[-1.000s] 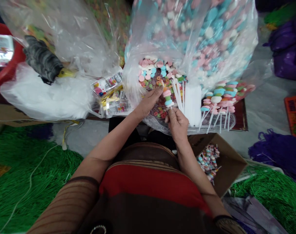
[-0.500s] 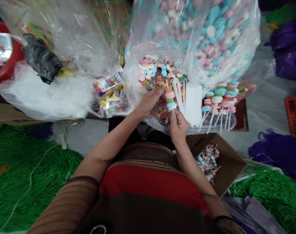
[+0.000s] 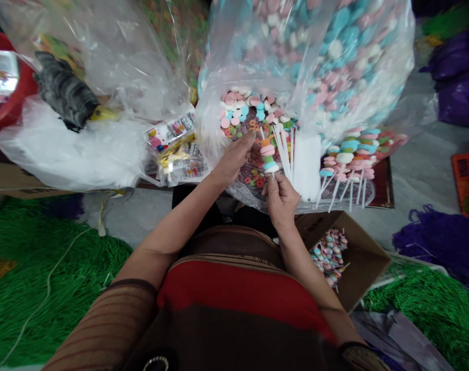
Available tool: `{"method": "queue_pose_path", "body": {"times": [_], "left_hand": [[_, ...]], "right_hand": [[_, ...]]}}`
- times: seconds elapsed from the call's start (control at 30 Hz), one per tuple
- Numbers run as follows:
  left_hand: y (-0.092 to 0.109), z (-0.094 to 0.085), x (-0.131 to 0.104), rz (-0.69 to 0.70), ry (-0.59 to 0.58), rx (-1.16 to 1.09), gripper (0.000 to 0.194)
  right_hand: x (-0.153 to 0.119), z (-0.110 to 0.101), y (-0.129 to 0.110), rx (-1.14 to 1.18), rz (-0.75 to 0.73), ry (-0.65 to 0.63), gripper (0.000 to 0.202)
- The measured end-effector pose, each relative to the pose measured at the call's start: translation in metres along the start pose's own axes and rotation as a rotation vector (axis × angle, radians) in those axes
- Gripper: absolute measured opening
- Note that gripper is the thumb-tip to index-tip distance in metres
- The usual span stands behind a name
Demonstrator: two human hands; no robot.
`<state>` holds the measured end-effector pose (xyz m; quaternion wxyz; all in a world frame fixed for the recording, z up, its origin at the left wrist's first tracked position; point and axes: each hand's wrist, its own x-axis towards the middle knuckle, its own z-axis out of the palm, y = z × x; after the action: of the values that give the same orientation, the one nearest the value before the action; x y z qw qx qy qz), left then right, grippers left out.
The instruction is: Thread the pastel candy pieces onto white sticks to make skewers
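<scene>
My right hand (image 3: 281, 198) pinches the lower end of a white stick on a candy skewer (image 3: 269, 157). Orange, pink, green, blue and white gummy pieces are threaded on it, and the bare tip points up. Just left of the skewer, my left hand (image 3: 236, 158) has its thumb and fingers drawn together; whatever lies between them is hidden. Beyond both hands, loose candies (image 3: 240, 111) and small gummy rings (image 3: 253, 179) lie in an opened clear plastic bag. White sticks (image 3: 307, 167) lie in a bundle to the right.
Finished candy skewers (image 3: 350, 152) rest at the table's right end. Below stands a cardboard box (image 3: 364, 273) holding wrapped skewers. Large candy bags (image 3: 335, 56) fill the back. Printed wrappers (image 3: 184, 162), white plastic bags (image 3: 80, 154) and a grey striped sleeve (image 3: 64, 90) lie left.
My left hand has drawn back slightly to the left, away from the skewer's top. The skewer now tilts a little more to the left in my right hand.
</scene>
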<state>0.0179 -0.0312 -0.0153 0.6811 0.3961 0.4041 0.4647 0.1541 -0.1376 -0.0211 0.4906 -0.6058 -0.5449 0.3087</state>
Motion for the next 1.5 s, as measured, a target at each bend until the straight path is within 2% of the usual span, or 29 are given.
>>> {"method": "queue_pose_path", "body": {"times": [0.3,0.47,0.77,1.07,1.23,1.4,1.5], "left_hand": [[-0.0006,0.0006,-0.0023,-0.005,-0.012,0.006,0.045],[0.0002,0.0011,-0.004,0.066,-0.013,-0.003,0.043],[-0.0028,-0.0023,-0.0017,0.088,-0.061,-0.036,0.024],[-0.0083,-0.0044,0.0,0.14,-0.093,0.066,0.036],[-0.008,-0.0065,0.0029,0.122,-0.077,0.027,0.03],[-0.0014,-0.0049,0.0009,0.118,-0.1,-0.002,0.04],[0.0003,-0.0044,-0.0003,0.116,-0.105,-0.012,0.038]], "right_hand": [[0.0002,0.0,0.001,-0.014,-0.016,0.008,0.029],[-0.0002,0.0002,0.0,-0.002,-0.03,0.015,0.026],[-0.0007,0.0004,-0.0038,0.006,-0.021,0.007,0.029],[0.0011,0.0,-0.0006,-0.047,-0.131,0.025,0.029],[0.0025,0.0013,0.0,-0.087,-0.153,0.024,0.023],[0.0024,0.0008,-0.0002,-0.093,-0.168,0.015,0.025],[0.002,0.0008,-0.0004,-0.099,-0.16,0.013,0.026]]}}
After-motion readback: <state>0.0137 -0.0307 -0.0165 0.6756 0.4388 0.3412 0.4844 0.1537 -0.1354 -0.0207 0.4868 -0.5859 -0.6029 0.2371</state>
